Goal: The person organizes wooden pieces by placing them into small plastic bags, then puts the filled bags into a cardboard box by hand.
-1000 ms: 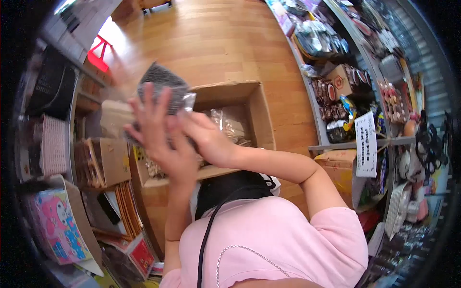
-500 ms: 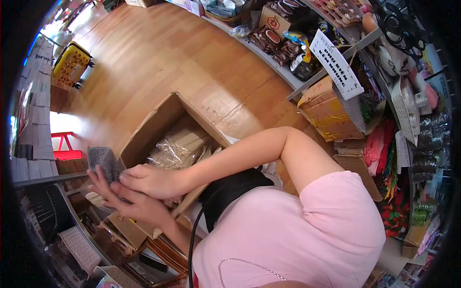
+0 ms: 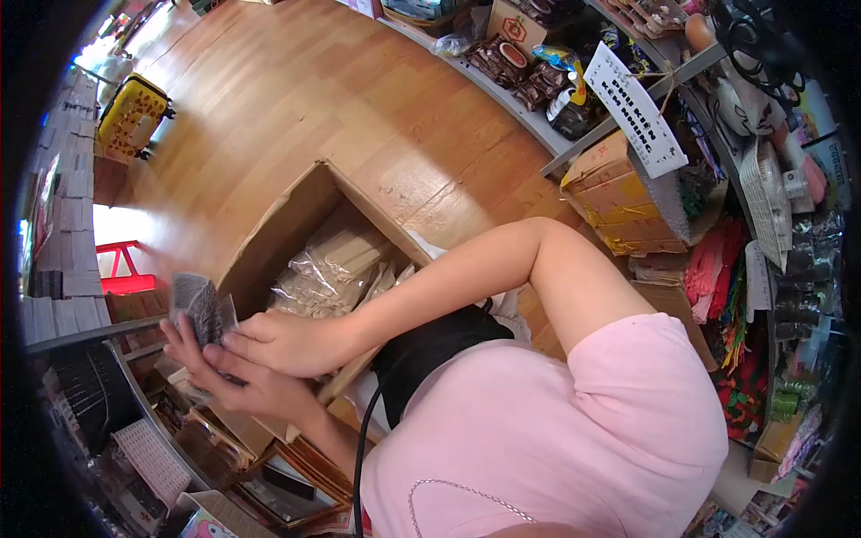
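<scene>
A folded grey cloth-like piece (image 3: pixel 195 300) stands up from between my two hands, left of the open cardboard box. My left hand (image 3: pixel 238 377) is under and beside it, with its fingers wrapped along the lower part. Just above, my right hand (image 3: pixel 291 342) crosses over, its fingers closed at the edge of the grey piece. A thin, clear edge, perhaps plastic, shows beside the piece. The cardboard box (image 3: pixel 278 215) holds clear plastic bags (image 3: pixel 327 273) of pale, stick-like items. My right forearm passes over the box's near side.
Shelves with frames and boxes (image 3: pixel 152 462) stand at the lower left. A red stool (image 3: pixel 127 269) and a yellow suitcase (image 3: pixel 133 117) are farther off. On the right, a shelf carries a white sign (image 3: pixel 635 109), a taped carton (image 3: pixel 619 197) and packaged goods.
The view has shifted slightly. Both hands keep hold of the grey piece, which has turned a little, and a thin clear edge now shows beside it.
</scene>
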### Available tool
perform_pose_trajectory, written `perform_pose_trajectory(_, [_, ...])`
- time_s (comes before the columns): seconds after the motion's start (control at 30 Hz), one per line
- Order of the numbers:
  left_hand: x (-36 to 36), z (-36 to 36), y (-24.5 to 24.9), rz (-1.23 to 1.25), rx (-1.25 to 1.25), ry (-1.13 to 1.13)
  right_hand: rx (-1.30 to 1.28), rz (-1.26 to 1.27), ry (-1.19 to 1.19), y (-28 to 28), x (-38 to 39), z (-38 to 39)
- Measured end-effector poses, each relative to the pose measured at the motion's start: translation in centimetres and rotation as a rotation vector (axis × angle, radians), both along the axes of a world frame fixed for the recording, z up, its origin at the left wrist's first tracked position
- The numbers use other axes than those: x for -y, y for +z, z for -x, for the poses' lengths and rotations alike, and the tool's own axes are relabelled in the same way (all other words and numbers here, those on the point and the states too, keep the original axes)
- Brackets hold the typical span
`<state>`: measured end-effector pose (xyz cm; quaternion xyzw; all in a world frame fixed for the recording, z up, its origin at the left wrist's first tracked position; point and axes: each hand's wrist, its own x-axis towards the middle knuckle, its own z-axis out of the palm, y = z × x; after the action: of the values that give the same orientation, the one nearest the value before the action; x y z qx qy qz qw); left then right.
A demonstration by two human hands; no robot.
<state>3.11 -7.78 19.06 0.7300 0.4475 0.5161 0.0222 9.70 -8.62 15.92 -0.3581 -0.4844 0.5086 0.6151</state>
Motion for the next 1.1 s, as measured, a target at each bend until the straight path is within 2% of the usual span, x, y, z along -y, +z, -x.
perform_pose_trajectory(0.13, [-2.4,2.5,1.4,0.035,-0.127,-0.006,0.142,0.084,0.184,0.1,0.4,-0.2])
perform_pose_trajectory(0.2, [-4.1,4.5,1.4,0.125,0.139,0.021,0.151,-0.077,0.192,0.1,0.9,0.2])
perform_pose_trajectory(0.23, [-4.5,5.4,1.2,0.179,0.219,0.072,0.034,-0.108,0.108,0.2,1.1,0.6])
perform_pose_trajectory(0.27, [-4.6,5.9,0.9,0.233,0.3,0.122,0.042,-0.11,0.107,0.1,1.1,0.4])
perform_pose_trajectory(0.33, [-3.8,5.1,-0.1,0.216,0.334,0.124,-0.023,-0.069,0.103,0.4,0.8,0.1])
perform_pose_trajectory(0.4, [-2.1,3.6,-0.9,-0.012,0.067,0.091,-0.102,-0.023,0.085,0.6,0.4,0.0])
perform_pose_trajectory(0.47, [-0.6,1.4,-1.6,0.008,0.124,-0.059,-0.054,-0.02,0.072,0.7,0.0,-0.6])
perform_pose_trajectory(0.53, [0.6,0.3,0.3,0.005,-0.171,0.104,-0.049,0.037,0.092,0.7,0.0,-0.6])
perform_pose_trajectory(0.67, [-2.5,1.5,1.3,-0.018,-0.075,-0.048,0.068,0.09,0.153,1.5,0.4,-1.1])
perform_pose_trajectory(0.73, [-4.4,3.3,1.3,0.095,0.14,-0.023,0.142,0.079,0.149,1.1,0.5,-0.8])
perform_pose_trajectory(0.77, [-5.4,4.7,0.8,0.097,0.136,-0.03,0.112,0.032,0.129,0.9,0.6,-0.5])
perform_pose_trajectory(0.83, [-6.3,6.2,0.3,0.307,0.225,0.156,0.081,-0.017,0.103,0.5,0.6,-0.5])
perform_pose_trajectory(0.97, [-3.1,3.5,-0.2,0.123,0.148,0.039,-0.013,0.0,-0.03,0.1,-0.5,-0.2])
perform_pose_trajectory(1.03, [-1.1,1.3,-0.4,0.077,0.019,-0.051,0.173,0.011,-0.044,0.2,-0.7,-0.7])
perform_pose_trajectory(1.1, [-0.3,-0.1,0.0,0.084,-0.031,-0.062,0.121,0.075,-0.005,0.7,0.0,-0.8])
